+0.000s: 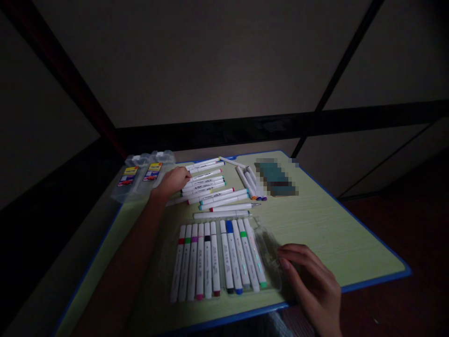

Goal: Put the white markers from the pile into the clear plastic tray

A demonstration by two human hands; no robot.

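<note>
My left hand reaches to the far left part of the table, its fingers closed at the near end of a white marker in a loose pile. In front of me lies a clear plastic marker case with two groups of white markers side by side, their bands and ends in several colours. At the case's right edge my right hand has thumb and fingertips pinched together on the rim. Between the case and the far pile, another marker lies crosswise.
Two clear plastic covers with labels lie at the far left. Several thick markers and a blurred teal rectangular object sit at the far right. The pale green table has a blue edge; a panelled wall rises behind it.
</note>
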